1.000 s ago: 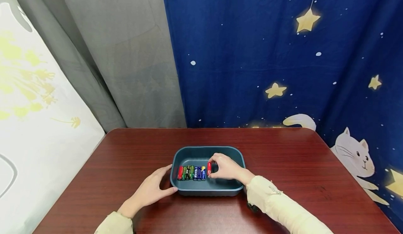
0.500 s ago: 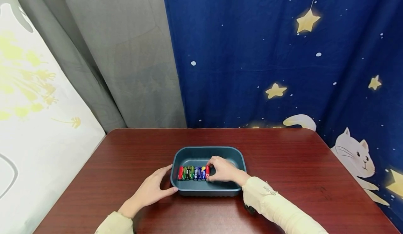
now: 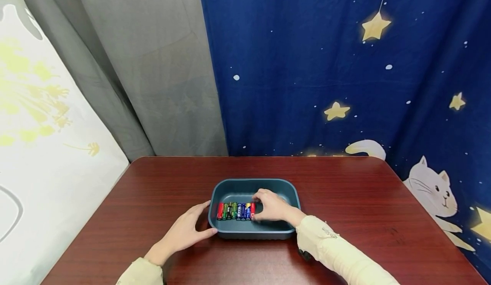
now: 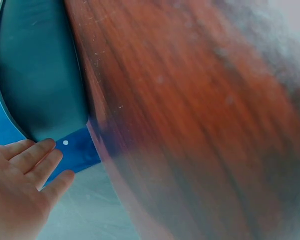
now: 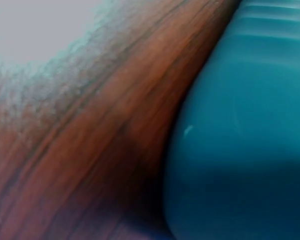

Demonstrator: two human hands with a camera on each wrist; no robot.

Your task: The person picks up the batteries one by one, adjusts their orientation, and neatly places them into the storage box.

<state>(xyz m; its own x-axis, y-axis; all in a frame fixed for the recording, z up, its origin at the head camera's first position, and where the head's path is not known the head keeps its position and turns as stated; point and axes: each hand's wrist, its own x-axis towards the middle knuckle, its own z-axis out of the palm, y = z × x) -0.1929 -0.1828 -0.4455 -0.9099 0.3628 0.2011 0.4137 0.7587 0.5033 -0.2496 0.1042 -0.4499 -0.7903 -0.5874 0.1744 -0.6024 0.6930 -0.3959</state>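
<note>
A row of several AA-size batteries (image 3: 234, 211) in red, green, blue and yellow lies side by side in a dark teal tray (image 3: 253, 234). My right hand (image 3: 276, 207) reaches inside the tray and holds the red battery (image 3: 252, 211) at the row's right end between thumb and fingers, against its blue-and-yellow neighbour. My left hand (image 3: 185, 229) rests against the tray's left side, thumb and fingers spread and fairly straight. In the left wrist view the left hand (image 4: 25, 180) has its fingertips at the tray wall (image 4: 45, 70). The right wrist view shows only the tray's outer wall (image 5: 244, 130), not the hand.
The tray stands on a reddish-brown wooden table (image 3: 172, 178). Behind the table hang a grey curtain (image 3: 165, 84) and a blue curtain (image 3: 287, 84) with stars. A white patterned cloth (image 3: 50, 148) is at the left.
My right hand has brought the red battery leftward, from a small gap up to the row's right end. In the last half second the hand has barely shifted. The left hand stays put.
</note>
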